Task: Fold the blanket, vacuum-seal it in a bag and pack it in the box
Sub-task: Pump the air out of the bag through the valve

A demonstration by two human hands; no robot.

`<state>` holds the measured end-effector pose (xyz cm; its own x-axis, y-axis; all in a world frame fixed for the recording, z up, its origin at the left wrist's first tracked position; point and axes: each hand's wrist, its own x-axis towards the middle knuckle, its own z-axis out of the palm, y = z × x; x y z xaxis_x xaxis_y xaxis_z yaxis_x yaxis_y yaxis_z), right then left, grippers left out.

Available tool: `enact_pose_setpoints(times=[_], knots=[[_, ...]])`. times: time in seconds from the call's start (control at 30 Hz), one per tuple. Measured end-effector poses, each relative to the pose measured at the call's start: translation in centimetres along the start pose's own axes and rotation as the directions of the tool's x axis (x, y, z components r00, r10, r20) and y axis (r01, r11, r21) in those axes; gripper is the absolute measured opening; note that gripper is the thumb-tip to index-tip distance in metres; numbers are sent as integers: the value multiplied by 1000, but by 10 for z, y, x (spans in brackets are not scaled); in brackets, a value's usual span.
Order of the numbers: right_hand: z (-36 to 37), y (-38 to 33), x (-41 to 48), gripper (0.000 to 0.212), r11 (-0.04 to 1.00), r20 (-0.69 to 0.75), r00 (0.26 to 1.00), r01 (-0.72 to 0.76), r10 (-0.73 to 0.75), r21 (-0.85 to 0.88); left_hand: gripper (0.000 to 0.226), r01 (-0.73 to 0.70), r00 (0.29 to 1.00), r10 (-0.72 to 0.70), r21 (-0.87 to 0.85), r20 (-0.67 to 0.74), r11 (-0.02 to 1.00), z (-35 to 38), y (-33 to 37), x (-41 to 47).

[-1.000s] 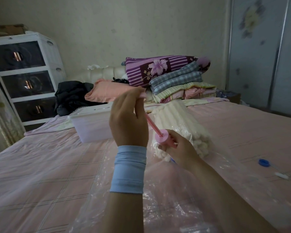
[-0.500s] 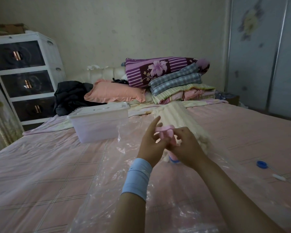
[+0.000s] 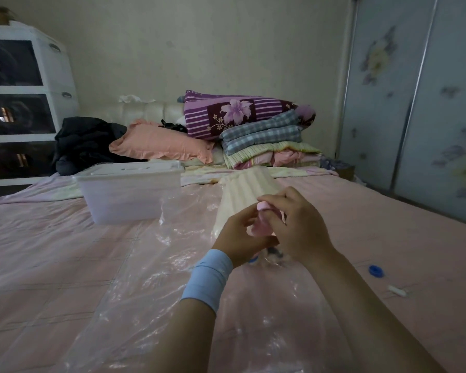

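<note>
Pink bed, cream ribbed blanket

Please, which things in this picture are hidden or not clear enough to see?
Head view:
- pink pump: mostly covered by the left hand and right hand gripping it.
- Where the pump meets the plastic bag: hidden behind both hands.
- box: lid and cloudy walls hide its inside.
- small white item near the blue cap: too small to identify.

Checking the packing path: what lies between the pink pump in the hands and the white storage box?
Head view: the left edge of the cream blanket, then crinkled film of the clear bag over the pink bedsheet; nothing else.
</note>
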<state>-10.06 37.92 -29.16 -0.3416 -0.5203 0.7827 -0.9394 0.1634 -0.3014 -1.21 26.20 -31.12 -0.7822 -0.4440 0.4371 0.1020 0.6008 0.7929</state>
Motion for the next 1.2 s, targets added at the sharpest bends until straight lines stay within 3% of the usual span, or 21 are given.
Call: enact_pose_setpoints(times=[0.07, 0.13, 0.23, 0.3, 0.37, 0.47, 0.5, 0.57, 0.67, 0.73, 0.8, 0.87, 0.93, 0.97, 1.03, 1.1, 1.2], knots=[[-11, -2, 4, 22, 992, -30, 996, 85, -88, -96, 51, 1, 996, 1, 24, -94, 1000, 5, -2, 3], [-29, -7, 14, 21, 979, -151, 971, 171, -187, -114, 53, 7, 991, -7, 1, -137, 1000, 9, -5, 3], [-58, -17, 26, 24, 970, -379, 893, 227, -244, -90, 57, 9, 992, -13, -33, -124, 999, 12, -12, 1], [-62, -19, 28, 24, 970, -450, 859, 218, -244, -109, 58, 15, 994, -20, -51, -109, 999, 15, -12, 1], [-49, -15, 21, 30, 979, -394, 896, 185, -205, -89, 61, 8, 993, -13, -42, -113, 999, 17, -13, 1], [-15, -4, -3, 46, 995, -35, 997, 72, -75, -70, 55, -4, 993, 1, -28, -120, 1000, 18, -13, 0], [-8, 0, -9, 49, 994, 67, 997, 51, -45, -92, 49, -3, 993, 0, -23, -115, 1000, 18, -13, -1], [-9, -2, -7, 42, 993, 121, 992, 57, -45, -105, 45, -2, 992, -1, -23, -124, 1000, 17, -15, -2], [-35, -20, 12, 39, 984, -135, 976, 162, -171, -75, 56, -17, 988, 10, -42, -151, 999, 14, -17, -3], [-50, -29, 22, 33, 975, -373, 901, 217, -222, -55, 55, -11, 992, 8, -26, -122, 1000, 12, -16, -3], [-47, -32, 21, 30, 974, -488, 845, 222, -219, -52, 52, -2, 996, 3, 11, -95, 1000, 12, -17, -3], [-31, -25, 9, 32, 977, -402, 892, 211, -209, -39, 52, -1, 995, 5, 37, -101, 999, 13, -17, -3], [-11, -16, -8, 41, 987, -167, 973, 151, -159, -56, 45, 15, 991, -14, 5, -129, 1000, 14, -17, -4], [-6, -13, -13, 47, 989, -58, 991, 115, -121, -88, 41, 23, 990, -24, -13, -141, 1000, 14, -17, -4], [-7, -11, -10, 54, 989, 28, 996, 90, -87, -121, 41, 21, 988, -24, -23, -154, 1000, 15, -15, -5], [-23, -18, 2, 46, 980, -66, 985, 150, -159, -131, 47, 11, 986, -12, -8, -167, 1000, 15, -15, -6], [-54, -35, 20, 26, 963, -397, 878, 231, -269, -140, 53, 23, 985, -23, 1, -169, 1000, 12, -16, -7]])
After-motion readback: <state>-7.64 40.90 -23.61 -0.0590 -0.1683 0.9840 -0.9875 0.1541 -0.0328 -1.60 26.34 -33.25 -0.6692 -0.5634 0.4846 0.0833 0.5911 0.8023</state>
